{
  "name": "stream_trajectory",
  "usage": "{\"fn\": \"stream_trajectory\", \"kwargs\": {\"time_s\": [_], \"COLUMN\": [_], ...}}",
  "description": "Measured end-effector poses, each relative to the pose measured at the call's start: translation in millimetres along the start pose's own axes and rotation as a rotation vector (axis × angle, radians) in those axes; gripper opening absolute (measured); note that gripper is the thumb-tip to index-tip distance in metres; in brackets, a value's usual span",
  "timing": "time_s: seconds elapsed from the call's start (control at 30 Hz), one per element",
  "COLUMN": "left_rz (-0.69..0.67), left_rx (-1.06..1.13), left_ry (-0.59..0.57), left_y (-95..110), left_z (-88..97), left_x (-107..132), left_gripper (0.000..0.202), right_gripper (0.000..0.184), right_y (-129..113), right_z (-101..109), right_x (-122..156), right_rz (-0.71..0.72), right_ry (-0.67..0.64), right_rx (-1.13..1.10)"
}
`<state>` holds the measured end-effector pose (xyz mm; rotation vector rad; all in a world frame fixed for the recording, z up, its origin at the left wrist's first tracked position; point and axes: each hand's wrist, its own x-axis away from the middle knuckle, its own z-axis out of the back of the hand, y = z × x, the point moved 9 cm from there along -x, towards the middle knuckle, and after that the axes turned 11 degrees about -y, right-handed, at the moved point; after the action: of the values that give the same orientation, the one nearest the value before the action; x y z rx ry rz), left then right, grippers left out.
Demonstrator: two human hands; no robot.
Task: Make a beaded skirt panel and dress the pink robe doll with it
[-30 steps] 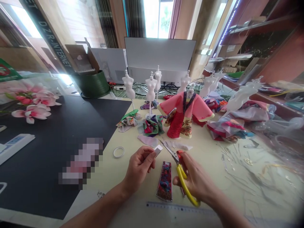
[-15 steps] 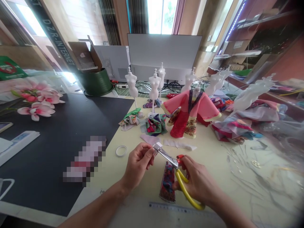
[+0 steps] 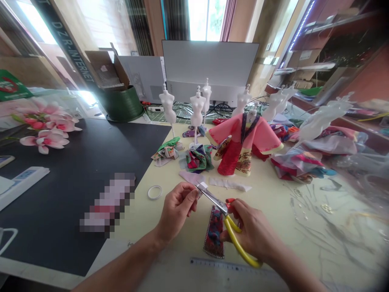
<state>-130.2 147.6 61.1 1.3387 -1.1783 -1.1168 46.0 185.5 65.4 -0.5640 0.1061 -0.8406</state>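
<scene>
My left hand (image 3: 178,209) is closed in a pinch on a small white piece (image 3: 201,186) held above the cream table (image 3: 273,211). My right hand (image 3: 252,231) grips yellow-handled scissors (image 3: 226,221); their metal blades reach up-left and meet the white piece at my left fingertips. Under both hands a patterned fabric strip (image 3: 215,233) with a beaded edge lies flat on the table. A clear ruler (image 3: 231,267) lies along the near edge.
A pink and red doll robe (image 3: 243,144) stands behind on a white mannequin. Several bare doll mannequins (image 3: 197,109), fabric scraps (image 3: 197,159), a tape ring (image 3: 154,192), white strips (image 3: 231,184), a black mat (image 3: 75,170), pink flowers (image 3: 45,127) and metal bits (image 3: 325,209) at right.
The scissor blades moved left from beside the white piece onto it and closed around it. My left hand lowered slightly. The camera tilted down a little.
</scene>
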Motion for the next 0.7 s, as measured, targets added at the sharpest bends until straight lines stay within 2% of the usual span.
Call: {"fn": "stream_trajectory", "kwargs": {"time_s": [0.43,0.7], "left_rz": [0.003,0.007], "left_rx": [0.01,0.016], "left_ry": [-0.004,-0.008], "left_y": [0.0,0.7], "left_z": [-1.9,-3.3], "left_x": [-0.9,-0.8], "left_gripper": [0.027,0.027], "right_gripper": [0.027,0.027], "right_y": [0.1,2.7], "right_z": [0.9,-2.2], "right_x": [0.6,0.8], "right_rz": [0.002,-0.037], "right_ry": [0.017,-0.028], "right_rx": [-0.009,-0.001]}}
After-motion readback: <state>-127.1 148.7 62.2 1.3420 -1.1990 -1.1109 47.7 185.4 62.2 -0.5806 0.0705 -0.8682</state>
